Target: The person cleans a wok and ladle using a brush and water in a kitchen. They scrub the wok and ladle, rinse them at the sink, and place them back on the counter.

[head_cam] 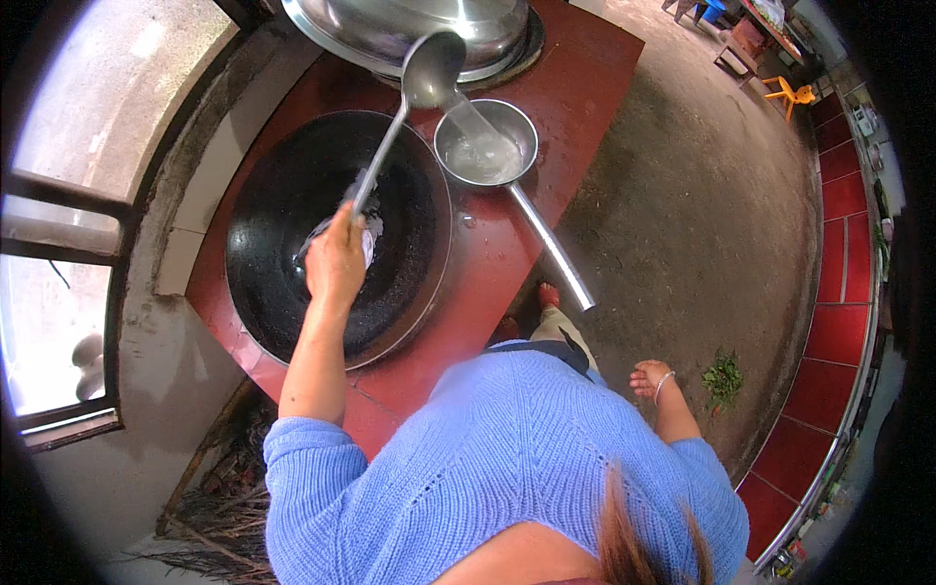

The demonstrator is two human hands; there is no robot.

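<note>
My left hand (336,252) grips the handle of a large metal ladle (431,69) above the wok. The ladle's bowl is tipped, and water streams from it into a steel long-handled pan (525,121), which has cloudy-looking water in it. Below my hand is a wide black wok (292,175), set in the red stove top, with a little water at its bottom partly hidden by my hand. My right hand (647,378) hangs at my side over the floor, empty, its fingers loosely curled and a bracelet at the wrist.
A large domed steel lid (417,18) covers another cooking place at the back of the red stove top (475,270). Dry twigs (227,523) lie low at the left. Green leaves (722,380) are on the floor. An orange child's chair (790,93) stands far right.
</note>
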